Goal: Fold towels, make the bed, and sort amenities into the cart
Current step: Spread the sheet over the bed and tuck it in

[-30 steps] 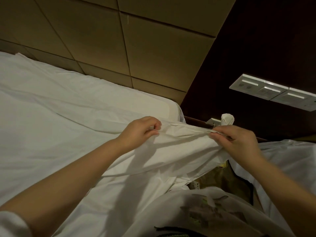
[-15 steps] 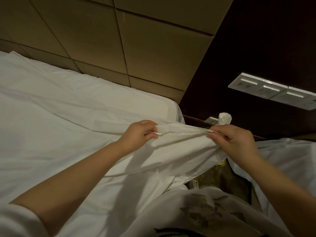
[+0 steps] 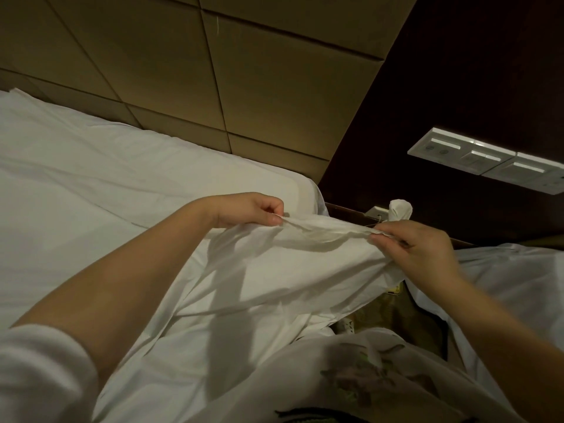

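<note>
Sheet edge is pinched by left hand and right hand — stretched taut between them, bed corner just beyond the left hand.

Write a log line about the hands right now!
left hand: pinches sheet edge | right hand: pinches sheet edge | sheet: raised above bed

Single head view, close above the bed, angled down toward the headboard.

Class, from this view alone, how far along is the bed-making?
Done: white linen already covers the bed. In hand: left hand and right hand pinch a sheet edge between them. Left: laying and tucking it; towels and cart are out of view.
</note>
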Tool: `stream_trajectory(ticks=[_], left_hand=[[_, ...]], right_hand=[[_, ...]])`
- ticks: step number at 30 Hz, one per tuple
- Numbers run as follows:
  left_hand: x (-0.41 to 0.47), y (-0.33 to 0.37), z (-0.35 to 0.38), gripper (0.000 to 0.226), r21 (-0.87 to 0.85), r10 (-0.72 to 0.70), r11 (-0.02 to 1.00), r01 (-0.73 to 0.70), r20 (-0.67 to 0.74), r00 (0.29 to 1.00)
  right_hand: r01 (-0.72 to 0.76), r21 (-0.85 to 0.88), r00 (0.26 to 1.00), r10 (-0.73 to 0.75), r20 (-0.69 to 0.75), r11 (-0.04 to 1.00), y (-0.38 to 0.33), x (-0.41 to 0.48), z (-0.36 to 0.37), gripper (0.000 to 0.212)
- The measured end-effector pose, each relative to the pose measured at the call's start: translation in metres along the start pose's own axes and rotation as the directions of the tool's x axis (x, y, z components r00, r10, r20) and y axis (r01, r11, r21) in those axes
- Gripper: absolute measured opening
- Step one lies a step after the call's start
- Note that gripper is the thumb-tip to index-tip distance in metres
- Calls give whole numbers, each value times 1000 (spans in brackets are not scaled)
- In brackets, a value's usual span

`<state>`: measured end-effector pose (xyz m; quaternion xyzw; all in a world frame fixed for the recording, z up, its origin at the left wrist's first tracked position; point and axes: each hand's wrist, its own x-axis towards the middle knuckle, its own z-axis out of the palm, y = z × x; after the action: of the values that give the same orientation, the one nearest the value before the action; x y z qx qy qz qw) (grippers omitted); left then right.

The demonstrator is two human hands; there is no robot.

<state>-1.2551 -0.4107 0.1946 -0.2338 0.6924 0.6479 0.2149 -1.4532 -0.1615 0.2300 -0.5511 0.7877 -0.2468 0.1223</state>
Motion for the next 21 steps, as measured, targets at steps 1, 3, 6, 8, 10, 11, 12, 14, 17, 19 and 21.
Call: stream_trajectory(ticks=[1, 3, 6, 8, 10, 11, 12, 14, 17, 19, 21], left_hand=[[-3, 0, -2, 17, -16, 9, 1000, -9, 0, 1000], [-9, 1, -6, 19, 21, 6, 1000, -7, 11, 1000], [-12, 4, -6, 17, 64, 6, 998, -9, 52, 999], [-7, 3, -1, 19, 25, 12, 1000, -14, 91, 996], [-3, 3, 4, 24, -10, -16, 1000, 17, 80, 997], [-1, 2, 5, 27, -37, -29, 999, 32, 81, 996], [-1, 1, 5, 28, -69, -32, 997, 37, 79, 996], [-3, -1, 3, 24, -120, -27, 992, 37, 81, 996], [-11, -1, -5, 21, -117, -39, 992, 40, 5, 999], [-13, -1, -8, 25, -12, -20, 1000, 20, -42, 999], [-16, -2, -7, 23, 88, 13, 996, -8, -52, 999]], right_hand=[[6, -9, 1000, -6, -3, 1000, 1, 0, 0, 20], [16, -14, 1000, -16, -8, 1000, 1, 2, 1, 27], [18, 19, 1000, -18, -7, 1000, -2, 7, 1, 50], [36, 29, 999, -35, -10, 999, -3, 9, 2, 57], [66, 16, 998, -66, -19, 998, -3, 11, 2, 55], [70, 11, 997, -70, -18, 997, -4, 11, 2, 52], [65, 9, 998, -64, -18, 998, -4, 12, 2, 49], [46, 20, 999, -45, -21, 999, -5, 13, 2, 47], [51, 21, 998, -51, -31, 998, -3, 13, 2, 55], [62, 26, 998, -61, -35, 998, -2, 13, 3, 67], [46, 47, 998, -45, -40, 998, -2, 14, 3, 67]])
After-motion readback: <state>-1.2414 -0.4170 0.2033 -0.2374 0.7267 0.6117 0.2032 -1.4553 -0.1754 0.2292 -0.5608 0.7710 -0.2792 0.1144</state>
